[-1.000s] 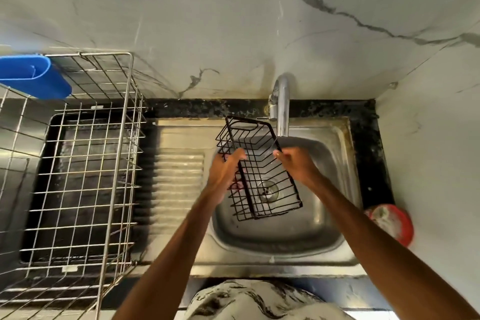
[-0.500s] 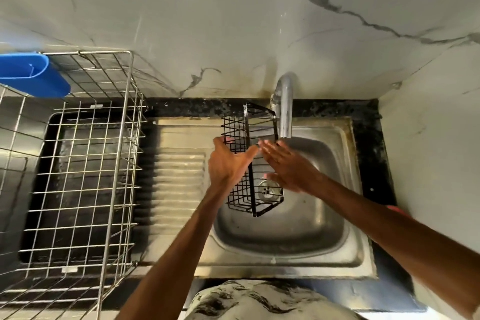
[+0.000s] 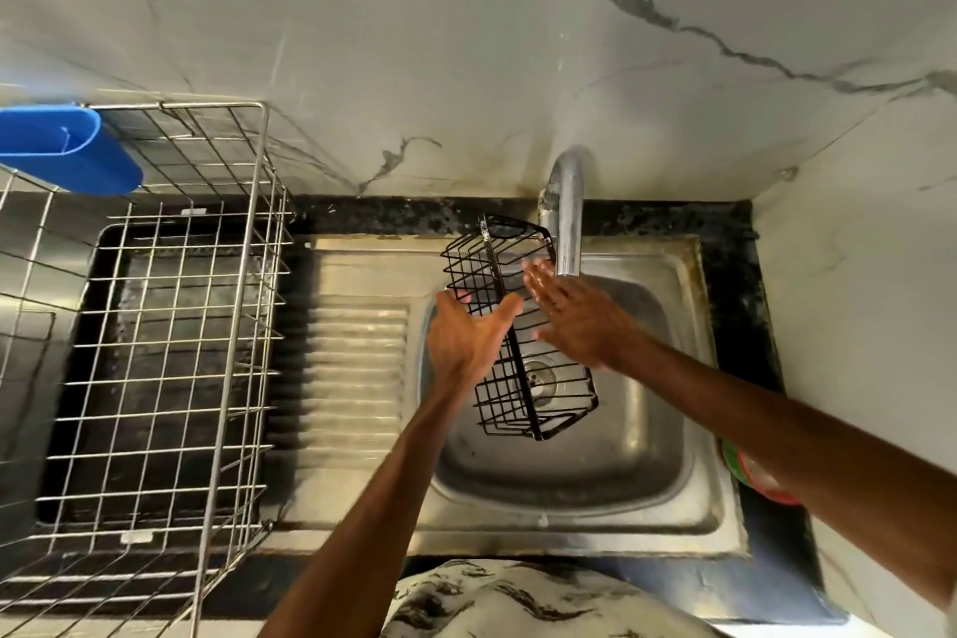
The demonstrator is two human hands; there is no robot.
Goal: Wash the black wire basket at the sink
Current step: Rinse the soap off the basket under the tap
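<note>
My left grip [image 3: 466, 332] grasps the black wire basket [image 3: 523, 378], tilted on edge over the sink [image 3: 569, 482] bowl, just beside the tap [image 3: 567, 223]. My right grip [image 3: 580, 321] is released, fingers straight, at the basket's other side; blur hides any contact. A steel rack [image 3: 259, 275] and a blue holder [image 3: 67, 150] stand to the left. My right forearm covers most of a red-green thing [image 3: 751, 477].

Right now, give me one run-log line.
step: washing | left hand: grips black wire basket, tilted over sink | right hand: flat, fingers straight, beside basket under faucet | water: cannot tell
</note>
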